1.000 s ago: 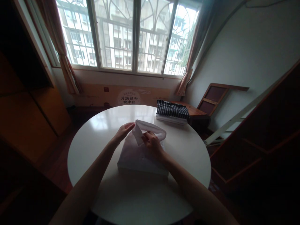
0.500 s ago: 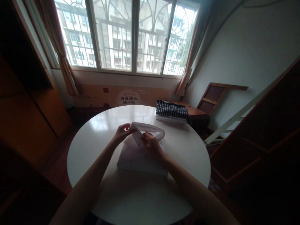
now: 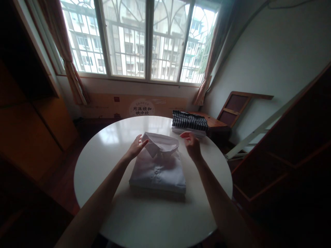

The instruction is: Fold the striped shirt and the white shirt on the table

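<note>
A folded white shirt [image 3: 160,172] lies on the round white table [image 3: 103,165], its collar standing up at the far end. Some small trim shows down its front. My left hand [image 3: 136,146] is at the left side of the collar [image 3: 152,143], thumb and fingers apart; the thumb seems to touch the collar's edge. To the right of the collar, my right hand [image 3: 191,144] hovers with its fingers loosely bent and nothing in them.
A black-and-white striped folded garment [image 3: 190,120] rests on folded white cloth [image 3: 188,131] at the table's far right edge. Behind it stands a wooden piece of furniture [image 3: 218,124]. A printed cardboard panel [image 3: 165,103] leans below the window.
My right hand has let go of the collar and moved right, clear of the shirt. My left hand has loosened its pinch, and the left collar flap now lies folded down.
</note>
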The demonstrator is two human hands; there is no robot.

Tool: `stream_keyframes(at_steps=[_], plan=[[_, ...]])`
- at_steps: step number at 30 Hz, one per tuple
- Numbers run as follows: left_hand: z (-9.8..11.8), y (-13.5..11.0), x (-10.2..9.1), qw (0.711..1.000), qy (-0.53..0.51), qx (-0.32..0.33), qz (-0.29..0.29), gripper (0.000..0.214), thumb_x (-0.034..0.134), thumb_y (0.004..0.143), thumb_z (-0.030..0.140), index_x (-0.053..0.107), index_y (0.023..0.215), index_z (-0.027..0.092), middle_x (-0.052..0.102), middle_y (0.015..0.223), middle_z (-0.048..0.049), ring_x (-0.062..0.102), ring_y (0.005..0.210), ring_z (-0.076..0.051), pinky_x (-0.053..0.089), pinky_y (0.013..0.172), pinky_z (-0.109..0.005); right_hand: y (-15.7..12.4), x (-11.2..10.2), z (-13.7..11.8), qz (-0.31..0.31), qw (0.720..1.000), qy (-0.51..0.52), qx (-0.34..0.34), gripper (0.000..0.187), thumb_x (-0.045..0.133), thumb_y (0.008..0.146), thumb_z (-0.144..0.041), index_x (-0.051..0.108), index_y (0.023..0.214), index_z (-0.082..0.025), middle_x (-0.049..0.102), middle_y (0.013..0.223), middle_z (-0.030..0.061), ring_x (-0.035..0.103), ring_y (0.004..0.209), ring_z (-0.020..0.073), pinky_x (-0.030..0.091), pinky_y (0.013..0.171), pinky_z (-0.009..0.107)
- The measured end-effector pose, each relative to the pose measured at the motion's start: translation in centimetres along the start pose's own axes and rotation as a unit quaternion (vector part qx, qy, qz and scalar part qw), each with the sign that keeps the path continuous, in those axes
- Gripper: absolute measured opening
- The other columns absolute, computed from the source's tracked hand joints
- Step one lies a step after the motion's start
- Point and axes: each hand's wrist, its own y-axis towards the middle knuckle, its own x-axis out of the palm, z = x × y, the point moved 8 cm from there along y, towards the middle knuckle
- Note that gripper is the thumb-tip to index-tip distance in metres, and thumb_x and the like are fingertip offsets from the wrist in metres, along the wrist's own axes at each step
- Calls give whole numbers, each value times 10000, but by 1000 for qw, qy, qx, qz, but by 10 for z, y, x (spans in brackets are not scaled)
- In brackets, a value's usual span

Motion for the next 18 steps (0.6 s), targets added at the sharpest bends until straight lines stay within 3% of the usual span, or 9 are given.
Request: stream_keyframes(at_steps=[2,5,8,11,14,18], plan=[[-14,1,3,999,6,-43,-12,641,598,625,579,529,1062,115,632,951,-128,584,877,-246,445,720,-339,6,-9,35,-22,996,-18,89,163,520,676,-170,584,826,-161,635,842,69,584,814,197,441,751,350],[-24,0,7,998,25,-63,-19,572,572,618,609,577,905,115,641,780,-81,592,763,-221,440,646,-304,-3,7,72,-160,968,-2,192,278,666,596,-269,613,844,-153,640,908,88,583,853,221,433,771,359],[-25,0,7,995,77,-63,17,478,539,638,607,565,735,140,595,652,-32,567,672,-190,413,580,-271,-16,33,75,-277,944,46,171,321,673,610,-373,637,855,-169,651,902,61,582,853,217,414,785,341],[-21,3,7,991,117,-56,46,416,503,681,573,527,664,157,563,619,-18,545,638,-174,390,556,-258,-12,41,73,-240,958,55,146,252,630,637,-406,621,714,-166,637,737,19,571,755,191,406,745,315],[-16,9,10,987,146,-53,50,338,513,705,502,513,654,168,580,644,-29,554,665,-181,388,575,-259,-9,45,89,-166,954,86,233,200,596,625,-349,529,581,-166,559,583,-16,527,604,143,411,618,273],[-17,14,12,975,205,-68,55,261,548,710,432,521,679,174,620,719,-65,578,735,-208,396,622,-274,-18,55,108,-136,931,93,326,131,574,579,-261,481,557,-171,483,496,-40,440,470,95,355,477,227]])
